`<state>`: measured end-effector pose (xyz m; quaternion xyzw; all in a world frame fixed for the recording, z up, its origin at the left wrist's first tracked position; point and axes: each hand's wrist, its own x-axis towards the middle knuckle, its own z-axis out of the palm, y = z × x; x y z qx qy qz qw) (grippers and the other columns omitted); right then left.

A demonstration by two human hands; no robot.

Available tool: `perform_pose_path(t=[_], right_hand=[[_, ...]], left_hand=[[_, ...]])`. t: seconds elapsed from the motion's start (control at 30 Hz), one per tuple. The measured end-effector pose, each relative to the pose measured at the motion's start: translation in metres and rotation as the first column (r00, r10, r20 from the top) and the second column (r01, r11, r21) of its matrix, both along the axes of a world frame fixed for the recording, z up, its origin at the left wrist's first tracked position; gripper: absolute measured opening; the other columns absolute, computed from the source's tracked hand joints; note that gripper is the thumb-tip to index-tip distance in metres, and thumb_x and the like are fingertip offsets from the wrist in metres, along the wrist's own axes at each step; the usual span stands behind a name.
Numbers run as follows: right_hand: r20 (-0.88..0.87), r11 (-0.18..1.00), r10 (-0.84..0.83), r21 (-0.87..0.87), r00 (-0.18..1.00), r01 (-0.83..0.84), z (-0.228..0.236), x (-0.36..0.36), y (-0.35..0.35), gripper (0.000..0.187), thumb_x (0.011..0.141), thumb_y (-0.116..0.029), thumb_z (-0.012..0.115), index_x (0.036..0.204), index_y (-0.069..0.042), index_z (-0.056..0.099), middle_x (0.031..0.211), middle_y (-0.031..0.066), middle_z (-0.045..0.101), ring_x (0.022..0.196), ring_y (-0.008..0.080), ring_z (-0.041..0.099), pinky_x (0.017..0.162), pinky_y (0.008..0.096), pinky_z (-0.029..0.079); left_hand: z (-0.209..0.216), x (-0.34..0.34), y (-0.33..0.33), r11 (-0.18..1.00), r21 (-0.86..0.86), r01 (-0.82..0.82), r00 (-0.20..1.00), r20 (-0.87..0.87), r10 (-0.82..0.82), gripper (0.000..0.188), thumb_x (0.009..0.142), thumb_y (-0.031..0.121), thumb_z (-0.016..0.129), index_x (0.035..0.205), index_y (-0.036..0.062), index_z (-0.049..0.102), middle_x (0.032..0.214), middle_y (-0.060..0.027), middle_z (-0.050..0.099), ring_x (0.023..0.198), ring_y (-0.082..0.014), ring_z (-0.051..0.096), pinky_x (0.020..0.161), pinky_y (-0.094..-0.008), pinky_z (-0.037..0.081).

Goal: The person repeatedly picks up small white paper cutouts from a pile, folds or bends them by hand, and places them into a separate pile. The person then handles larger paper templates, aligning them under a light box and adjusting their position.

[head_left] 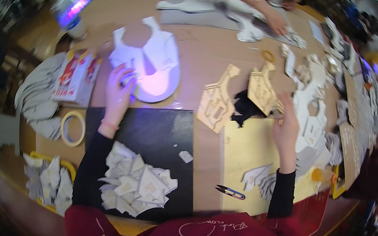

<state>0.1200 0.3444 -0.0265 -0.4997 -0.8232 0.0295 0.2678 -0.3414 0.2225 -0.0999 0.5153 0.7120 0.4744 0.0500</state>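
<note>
My left hand (118, 91) rests at the near-left edge of a round board, its fingers apart against a white cut-out piece (167, 53). Purple-white light falls on that piece and the board. At the right, my right hand (287, 126) has its fingers closed at the edge of a pale wooden template (260, 91) with slots cut in it. Black material (245, 111) shows beneath this template. Another slotted wooden template (216, 100) lies to its left. White shaped pieces (311, 117) lie just beyond my right hand.
A lamp (72, 8) stands at the far left. Near me are a black mat (167, 132) with a heap of white pieces (137, 181), thread snips (230, 192) and a tape roll (72, 128). Across the table, another person's hand (276, 22) touches white pieces on a grey sheet (224, 21).
</note>
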Motion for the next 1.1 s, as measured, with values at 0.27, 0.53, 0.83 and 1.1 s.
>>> perform_pose_path(t=[0.27,0.53,0.83,1.1], right_hand=[[-0.008,0.97,-0.152,-0.195,0.988,0.147,0.01,0.037,0.028,0.028,0.086,-0.002,0.066,0.113,-0.003,0.073,0.105,0.0188,0.073,0.099,0.0322,0.072,0.086,0.0352,0.052],[-0.293,0.936,-0.157,-0.349,0.943,0.047,0.126,0.06,-0.01,0.021,0.096,-0.006,0.065,0.113,0.004,0.071,0.088,0.0007,0.071,0.069,0.0018,0.05,0.059,0.0183,0.033],[-0.42,0.823,0.39,-0.239,0.819,-0.515,0.104,-0.153,0.012,0.032,0.085,0.008,0.058,0.113,0.002,0.073,0.11,0.011,0.073,0.082,0.0104,0.062,0.071,0.023,0.047],[-0.508,0.427,0.602,-0.447,0.616,-0.786,0.031,-0.266,0.056,0.054,0.069,0.018,0.04,0.104,0.001,0.078,0.119,0.0123,0.069,0.077,0.0108,0.062,0.061,0.0212,0.044]], left_hand=[[0.047,0.028,0.001,0.949,-0.031,0.314,0.898,-0.315,-0.307,0.027,0.081,0.019,0.077,0.106,0.0073,0.073,0.117,-0.0098,0.067,0.098,-0.0259,0.064,0.085,-0.0365,0.048],[0.039,0.028,-0.007,0.875,-0.244,0.419,0.871,-0.165,-0.463,0.019,0.082,0.024,0.075,0.089,0.0061,0.071,0.089,-0.0071,0.066,0.091,-0.0283,0.063,0.082,-0.0398,0.048],[0.039,0.023,-0.007,0.982,0.087,0.17,0.958,-0.247,-0.144,0.009,0.087,0.011,0.069,0.084,0.002,0.069,0.071,-0.0084,0.062,0.072,-0.0243,0.064,0.072,-0.034,0.05],[0.027,0.009,0.006,0.97,0.164,-0.178,0.855,0.513,0.07,0.029,0.099,0.011,0.064,0.124,-0.0011,0.055,0.1,-0.0068,0.067,0.091,-0.0143,0.064,0.083,-0.029,0.052]])
